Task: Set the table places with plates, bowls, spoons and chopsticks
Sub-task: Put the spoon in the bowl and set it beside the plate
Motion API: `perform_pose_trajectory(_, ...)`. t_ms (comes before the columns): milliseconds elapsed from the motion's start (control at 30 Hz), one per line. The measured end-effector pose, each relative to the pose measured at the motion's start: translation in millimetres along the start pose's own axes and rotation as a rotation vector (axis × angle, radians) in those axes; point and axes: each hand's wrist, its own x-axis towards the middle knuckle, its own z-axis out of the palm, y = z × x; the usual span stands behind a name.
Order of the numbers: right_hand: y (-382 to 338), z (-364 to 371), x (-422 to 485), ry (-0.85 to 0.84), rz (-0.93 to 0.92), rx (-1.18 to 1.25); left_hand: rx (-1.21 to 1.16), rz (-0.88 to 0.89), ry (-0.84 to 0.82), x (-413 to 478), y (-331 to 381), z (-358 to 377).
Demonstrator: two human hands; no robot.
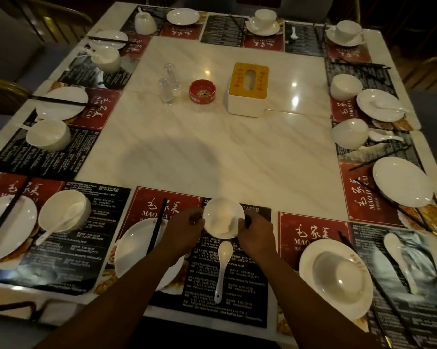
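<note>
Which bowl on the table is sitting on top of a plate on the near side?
The bowl at the near right place, upside down on its plate; other near bowls rest on placemats or in hands.

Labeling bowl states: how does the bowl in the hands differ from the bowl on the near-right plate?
The held bowl is gripped at its rim by the left hand and right hand, over the placemat; the near-right bowl sits untouched on its plate. The held bowl shows its open mouth, tilted toward the camera; the near-right bowl looks upside down, base up. Both are plain white.
</note>
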Motion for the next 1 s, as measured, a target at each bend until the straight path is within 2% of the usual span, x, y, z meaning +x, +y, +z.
perform_pose_trajectory(133, -5, 3, -8, 0.026, 0.033, -0.003, 0.013, 0.023, -0.037, 2, -11, -7)
perform_pose_trajectory(267, -1, 0, -30, 0.075, 0.151, -0.047, 0.021, 0.034, -0.075, 6, -12, -12)
perform_pose_trajectory(400, 12, 17, -68, -0.123, 0.303, -0.139, 0.055, 0.046, -0.083, 13, -16, -17)
perform_pose_trajectory(533, 16, 46, -91, -0.153, 0.234, -0.295, 0.077, 0.093, -0.124, 16, -16, -20)
perform_pose_trajectory(633, 18, 47, -89, -0.13, 0.236, -0.283, 0.084, 0.117, -0.133, 17, -15, -21)
perform_pose_trajectory(800, 32, 26, -87, -0.199, 0.283, -0.23, 0.068, 0.109, -0.159, 18, -17, -20)
perform_pose_trajectory(900, 40, -2, -85, -0.126, 0.357, -0.131, 0.069, 0.099, -0.143, 18, -17, -19)
perform_pose_trajectory(1000, 32, -27, -75, 0.065, 0.381, 0.042, 0.06, 0.091, -0.136, 17, -15, -19)
